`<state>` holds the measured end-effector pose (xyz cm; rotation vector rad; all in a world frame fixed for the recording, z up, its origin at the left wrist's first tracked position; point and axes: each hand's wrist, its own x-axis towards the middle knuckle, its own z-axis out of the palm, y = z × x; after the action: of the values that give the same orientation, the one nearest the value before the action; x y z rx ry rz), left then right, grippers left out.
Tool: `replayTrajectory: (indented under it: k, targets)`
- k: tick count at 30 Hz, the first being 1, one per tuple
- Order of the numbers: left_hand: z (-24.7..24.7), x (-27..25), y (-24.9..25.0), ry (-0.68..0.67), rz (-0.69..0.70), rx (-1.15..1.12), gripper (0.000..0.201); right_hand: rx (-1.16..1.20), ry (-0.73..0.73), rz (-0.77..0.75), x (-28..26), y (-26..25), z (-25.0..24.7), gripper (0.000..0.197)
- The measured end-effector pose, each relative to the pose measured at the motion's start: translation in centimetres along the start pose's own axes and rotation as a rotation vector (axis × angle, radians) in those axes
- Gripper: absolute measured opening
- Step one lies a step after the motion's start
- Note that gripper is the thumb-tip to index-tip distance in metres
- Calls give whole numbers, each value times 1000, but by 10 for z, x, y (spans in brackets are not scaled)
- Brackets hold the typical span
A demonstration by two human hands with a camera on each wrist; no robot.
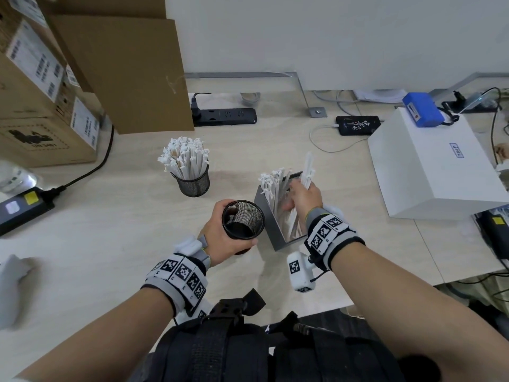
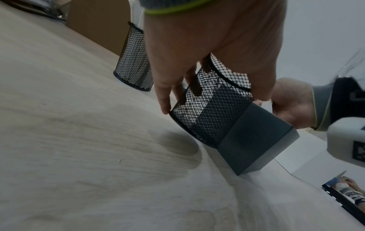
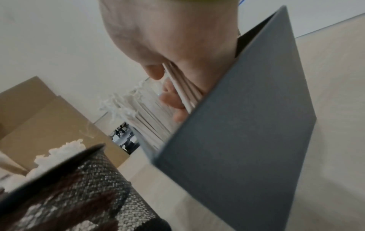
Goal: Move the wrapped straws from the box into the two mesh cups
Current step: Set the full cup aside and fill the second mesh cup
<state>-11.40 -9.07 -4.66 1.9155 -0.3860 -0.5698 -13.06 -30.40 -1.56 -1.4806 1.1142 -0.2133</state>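
My left hand (image 1: 224, 230) grips an empty black mesh cup (image 1: 243, 219), tilted, right beside the grey box (image 1: 268, 230). The left wrist view shows my fingers (image 2: 164, 93) wrapped round the cup (image 2: 213, 109) against the box (image 2: 256, 140). My right hand (image 1: 298, 197) reaches into the box and holds a bundle of wrapped straws (image 1: 307, 169); the right wrist view shows them pinched (image 3: 185, 92) inside the box wall (image 3: 247, 125). More straws (image 1: 272, 186) stand in the box. A second mesh cup (image 1: 193, 184), farther left, is packed with straws (image 1: 184, 158).
Cardboard boxes (image 1: 124, 73) stand at the back left, with a black power strip (image 1: 225, 117) behind the cups. A white box (image 1: 435, 166) carrying a blue device (image 1: 422, 108) sits to the right, a phone (image 1: 358, 125) beside it. A black adapter (image 1: 22, 210) lies at the left edge.
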Motion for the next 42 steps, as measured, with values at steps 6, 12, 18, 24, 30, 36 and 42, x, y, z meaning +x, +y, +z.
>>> replayTrajectory:
  k: [6, 12, 18, 24, 30, 36, 42]
  targets:
    - [1, -2, 1, -28, 2, 15, 96, 109, 84, -94, -5, -29, -6, 42]
    - [1, -2, 7, -64, -7, 8, 100, 495, -47, -137, -36, -75, 7, 43]
    - [0, -1, 21, -82, 10, -37, 75, 164, -292, -186, -77, -51, 28, 34]
    - [-3, -4, 20, -88, 17, -16, 91, -160, -231, -480, -71, -29, 34, 13]
    - [-6, -2, 15, -99, -26, -71, 95, -237, -216, -531, -67, -23, 29, 8]
    - [-11, 3, -5, -18, -79, -45, 95, -174, 133, -303, -33, -7, -5, 25]
    - [-10, 7, -7, -13, -89, 10, 88, -322, 35, 1, -12, 8, -5, 59]
